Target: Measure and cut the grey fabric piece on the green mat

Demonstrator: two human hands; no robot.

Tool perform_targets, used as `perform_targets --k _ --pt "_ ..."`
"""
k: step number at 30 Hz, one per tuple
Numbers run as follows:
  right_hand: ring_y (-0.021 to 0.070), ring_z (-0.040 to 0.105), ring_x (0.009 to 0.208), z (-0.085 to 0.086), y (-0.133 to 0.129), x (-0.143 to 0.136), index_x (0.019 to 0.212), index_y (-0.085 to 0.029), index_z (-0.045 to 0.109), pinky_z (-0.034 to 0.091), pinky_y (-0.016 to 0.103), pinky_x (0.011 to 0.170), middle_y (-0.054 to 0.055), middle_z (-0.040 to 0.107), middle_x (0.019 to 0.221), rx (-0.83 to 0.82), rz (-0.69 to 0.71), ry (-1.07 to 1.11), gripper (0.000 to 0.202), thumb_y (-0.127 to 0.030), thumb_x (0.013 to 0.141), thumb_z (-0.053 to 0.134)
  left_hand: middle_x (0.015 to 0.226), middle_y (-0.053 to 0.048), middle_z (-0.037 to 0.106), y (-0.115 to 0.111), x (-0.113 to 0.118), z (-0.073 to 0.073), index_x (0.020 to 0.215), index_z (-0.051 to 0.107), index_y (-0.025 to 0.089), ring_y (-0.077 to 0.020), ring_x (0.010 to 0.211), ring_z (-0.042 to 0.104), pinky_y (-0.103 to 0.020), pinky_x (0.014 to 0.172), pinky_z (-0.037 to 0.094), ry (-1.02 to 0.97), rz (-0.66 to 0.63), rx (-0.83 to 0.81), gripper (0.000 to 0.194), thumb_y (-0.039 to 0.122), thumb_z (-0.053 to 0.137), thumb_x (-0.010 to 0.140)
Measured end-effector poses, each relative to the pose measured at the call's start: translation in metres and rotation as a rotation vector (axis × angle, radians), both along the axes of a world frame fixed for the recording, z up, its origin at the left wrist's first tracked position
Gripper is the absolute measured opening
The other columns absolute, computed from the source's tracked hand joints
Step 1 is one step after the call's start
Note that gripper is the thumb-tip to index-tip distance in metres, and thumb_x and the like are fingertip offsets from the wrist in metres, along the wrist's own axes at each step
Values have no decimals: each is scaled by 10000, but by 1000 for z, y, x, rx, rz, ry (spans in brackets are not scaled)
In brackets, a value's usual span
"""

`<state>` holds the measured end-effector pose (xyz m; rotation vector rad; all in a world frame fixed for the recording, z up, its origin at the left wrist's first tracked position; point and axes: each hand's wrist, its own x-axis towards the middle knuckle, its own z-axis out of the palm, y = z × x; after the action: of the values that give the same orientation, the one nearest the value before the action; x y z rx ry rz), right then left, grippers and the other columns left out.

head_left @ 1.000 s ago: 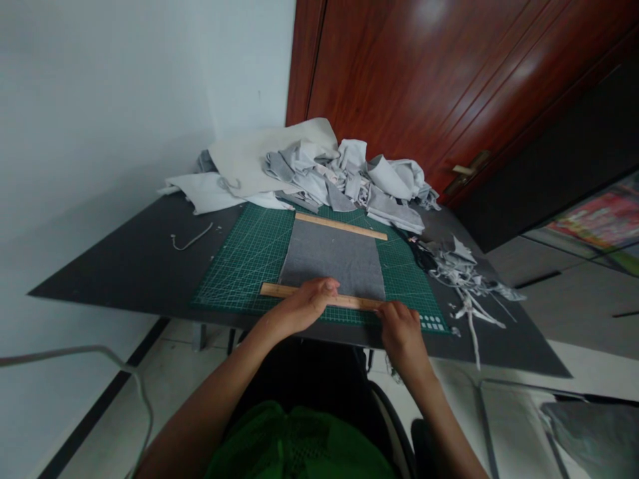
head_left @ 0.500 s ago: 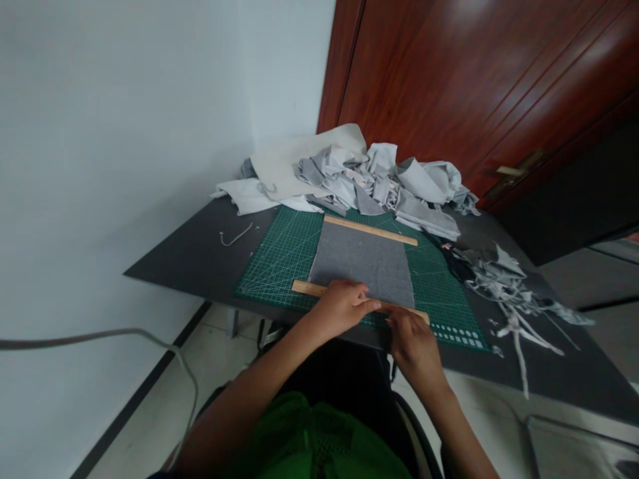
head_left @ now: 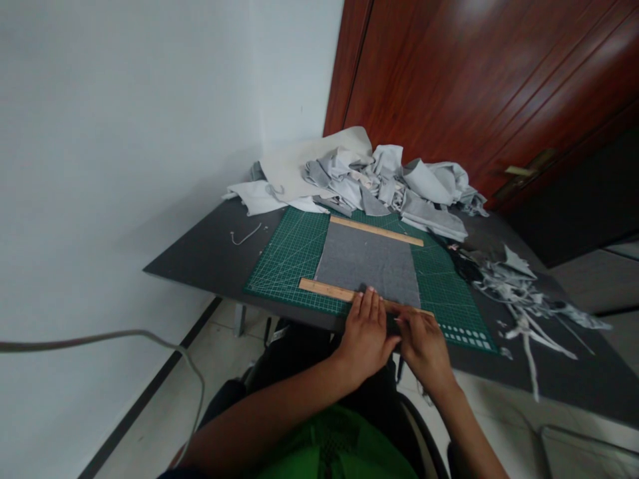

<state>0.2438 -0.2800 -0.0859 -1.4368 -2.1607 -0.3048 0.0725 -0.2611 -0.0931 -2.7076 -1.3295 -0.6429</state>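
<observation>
A grey fabric piece [head_left: 369,259] lies flat on the green cutting mat [head_left: 279,263]. One wooden ruler [head_left: 377,231] crosses its far edge, and a second wooden ruler [head_left: 322,288] runs along its near edge. My left hand [head_left: 366,339] lies with fingers stretched out, their tips pressing on the near ruler around its middle. Just to the right, my right hand [head_left: 424,342] has curled fingers at the same ruler's right part. A tiny pale tip shows by those fingers, but what they hold is hidden.
Crumpled grey and white cloth [head_left: 344,176] is heaped at the back of the dark table [head_left: 200,256]. Black-handled scissors [head_left: 464,266] and tangled fabric strips [head_left: 519,293] lie on the right. A loose thread [head_left: 245,235] is on the left. A cable [head_left: 144,332] hangs at left.
My left hand has shifted nearer the table's front edge, its fingers going from bent to stretched out on the ruler. My right hand stays curled by the ruler. The view has shifted slightly.
</observation>
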Motion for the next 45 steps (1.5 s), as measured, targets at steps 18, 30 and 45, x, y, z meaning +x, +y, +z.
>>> perform_targets --k 18,30,45 --pt "299 710 802 -11 -3 -11 969 -203 595 540 457 783 154 774 911 -1 -118 45 154 -193 1008 446 1411 -266 604 3 18 -27 1352 624 -11 -378 1341 579 -584 1176 432 173 95 297 424 206 490 1013" --pt "308 702 969 -17 -23 -28 1111 -225 614 549 477 835 129 760 1029 71 -138 316 136 -252 1027 511 1400 -205 636 1 16 -23 1374 621 37 -349 1347 580 -573 1191 420 209 117 310 435 224 420 1037" --pt "195 702 670 -6 -79 -146 1047 -250 616 562 333 589 36 733 800 -98 588 675 153 -201 1024 473 1402 -227 627 2 15 -26 1363 626 38 -371 1310 607 -634 1169 404 176 88 345 414 231 472 1030"
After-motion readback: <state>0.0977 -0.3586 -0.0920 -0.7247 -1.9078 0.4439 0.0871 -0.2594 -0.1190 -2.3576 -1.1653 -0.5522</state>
